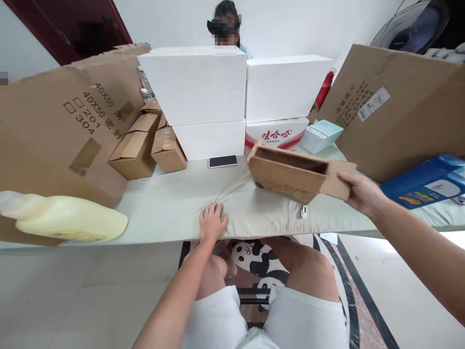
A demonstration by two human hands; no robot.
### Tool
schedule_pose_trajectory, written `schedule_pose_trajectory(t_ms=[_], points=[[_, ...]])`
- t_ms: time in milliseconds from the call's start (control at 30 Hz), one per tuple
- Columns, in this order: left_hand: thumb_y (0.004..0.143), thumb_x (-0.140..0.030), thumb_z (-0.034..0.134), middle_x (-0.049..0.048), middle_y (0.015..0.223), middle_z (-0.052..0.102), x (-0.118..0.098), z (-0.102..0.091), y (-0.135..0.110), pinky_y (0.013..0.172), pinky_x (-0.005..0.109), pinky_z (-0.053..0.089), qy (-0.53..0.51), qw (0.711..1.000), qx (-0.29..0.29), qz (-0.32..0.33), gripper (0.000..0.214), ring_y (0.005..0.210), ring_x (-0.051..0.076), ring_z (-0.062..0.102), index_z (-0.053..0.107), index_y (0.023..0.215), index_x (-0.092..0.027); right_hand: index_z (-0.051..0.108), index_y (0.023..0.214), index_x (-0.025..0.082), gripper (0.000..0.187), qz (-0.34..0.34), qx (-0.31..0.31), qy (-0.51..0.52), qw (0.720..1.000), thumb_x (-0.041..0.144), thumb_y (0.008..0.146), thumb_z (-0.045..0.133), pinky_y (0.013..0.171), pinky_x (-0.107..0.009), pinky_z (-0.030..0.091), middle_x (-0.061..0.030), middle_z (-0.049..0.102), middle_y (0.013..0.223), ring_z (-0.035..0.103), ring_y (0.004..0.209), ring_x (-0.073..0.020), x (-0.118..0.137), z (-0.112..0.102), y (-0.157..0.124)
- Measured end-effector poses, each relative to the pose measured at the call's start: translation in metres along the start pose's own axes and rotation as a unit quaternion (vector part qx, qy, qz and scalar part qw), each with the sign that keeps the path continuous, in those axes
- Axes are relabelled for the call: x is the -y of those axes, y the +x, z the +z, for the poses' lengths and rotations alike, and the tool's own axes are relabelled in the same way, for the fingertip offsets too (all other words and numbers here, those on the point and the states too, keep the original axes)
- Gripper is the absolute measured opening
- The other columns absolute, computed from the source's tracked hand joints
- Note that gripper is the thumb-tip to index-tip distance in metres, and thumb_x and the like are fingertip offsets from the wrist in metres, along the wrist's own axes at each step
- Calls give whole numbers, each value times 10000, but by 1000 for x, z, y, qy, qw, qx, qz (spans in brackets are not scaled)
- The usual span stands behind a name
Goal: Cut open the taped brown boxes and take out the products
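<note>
My right hand [363, 194] grips the end flap of an open brown cardboard box [286, 177], thumb on top. The box is tilted above the cloth-covered table, its opening facing up and its dark inside partly showing. My left hand [211, 221] rests on the cloth near the table's front edge, fingers stretched out, with nothing in it. Beyond that hand lies a phone [223, 161] with a dark screen, at the foot of the white boxes. A small white object [303, 212], perhaps a plug or adapter, lies below the cardboard box.
White boxes [203, 87] are stacked at the back; a person [225, 24] is behind them. Large cardboard panels [395, 111] flank the table. Small cartons [134, 150] and a pale yellow bottle [72, 217] are at left. A blue bottle [425, 184] and white-teal box [321, 135] are at right.
</note>
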State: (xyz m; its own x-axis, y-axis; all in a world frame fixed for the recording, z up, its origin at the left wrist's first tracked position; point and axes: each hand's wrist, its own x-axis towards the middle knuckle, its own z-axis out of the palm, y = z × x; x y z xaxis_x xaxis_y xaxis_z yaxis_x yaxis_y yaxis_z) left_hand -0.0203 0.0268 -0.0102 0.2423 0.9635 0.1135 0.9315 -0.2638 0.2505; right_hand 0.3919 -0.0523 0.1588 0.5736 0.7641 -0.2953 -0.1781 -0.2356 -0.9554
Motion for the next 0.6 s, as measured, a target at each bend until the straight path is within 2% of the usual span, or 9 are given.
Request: schedule_pose_trajectory(t_ms=[133, 200, 300, 367, 467, 533, 600], points=[[929, -295, 532, 147, 1472, 607, 2, 1, 1, 1210, 545, 337, 2, 1000, -5, 7, 434, 1435, 337, 491, 677, 1332, -227, 648, 955, 279, 242, -28, -184, 139, 973, 87, 892, 515, 896, -224, 639, -21, 698, 1315, 663, 1236, -128, -3, -56, 8], [938, -302, 521, 147, 1477, 604, 3, 2, 2, 1209, 550, 340, 7, 1000, -3, 9, 426, 1436, 337, 491, 681, 1326, -227, 621, 907, 301, 279, -40, -243, 159, 956, 62, 880, 482, 958, -251, 625, 11, 689, 1322, 640, 1276, -110, -4, -79, 14], [943, -306, 512, 156, 1480, 601, 4, 4, 3, 1202, 560, 349, 16, 1000, -2, 13, 431, 1434, 347, 491, 682, 1327, -205, 603, 922, 306, 337, -41, -290, 148, 945, 34, 848, 418, 983, -360, 634, 6, 702, 1253, 656, 1254, -135, -6, -101, 27], [940, -304, 514, 157, 1475, 604, 5, 4, 4, 1194, 565, 358, 23, 1000, -5, 16, 434, 1428, 351, 496, 682, 1327, -201, 601, 968, 312, 366, -34, -301, 128, 945, 38, 842, 392, 974, -406, 635, -5, 700, 1235, 657, 1244, -153, -4, -104, 39], [937, -303, 515, 149, 1472, 607, 5, 5, 4, 1187, 560, 367, 34, 999, -7, 17, 434, 1420, 347, 502, 681, 1327, -213, 598, 1039, 308, 369, -19, -290, 90, 953, 77, 881, 357, 1027, -442, 584, -36, 685, 1277, 633, 1265, -163, 5, -97, 61], [938, -305, 510, 146, 1472, 607, 5, 6, 4, 1184, 551, 370, 39, 999, -4, 17, 436, 1418, 342, 502, 678, 1331, -215, 615, 1032, 278, 345, -6, -243, 57, 968, 188, 957, 290, 1035, -502, 553, -92, 674, 1313, 646, 1239, -203, 15, -87, 75], [939, -304, 505, 143, 1475, 604, 5, 7, 5, 1186, 542, 368, 38, 999, 2, 15, 440, 1422, 338, 498, 673, 1336, -214, 633, 973, 263, 426, 7, -171, 12, 985, 359, 1000, 219, 996, -574, 540, -137, 660, 1346, 665, 1197, -263, 20, -74, 85]])
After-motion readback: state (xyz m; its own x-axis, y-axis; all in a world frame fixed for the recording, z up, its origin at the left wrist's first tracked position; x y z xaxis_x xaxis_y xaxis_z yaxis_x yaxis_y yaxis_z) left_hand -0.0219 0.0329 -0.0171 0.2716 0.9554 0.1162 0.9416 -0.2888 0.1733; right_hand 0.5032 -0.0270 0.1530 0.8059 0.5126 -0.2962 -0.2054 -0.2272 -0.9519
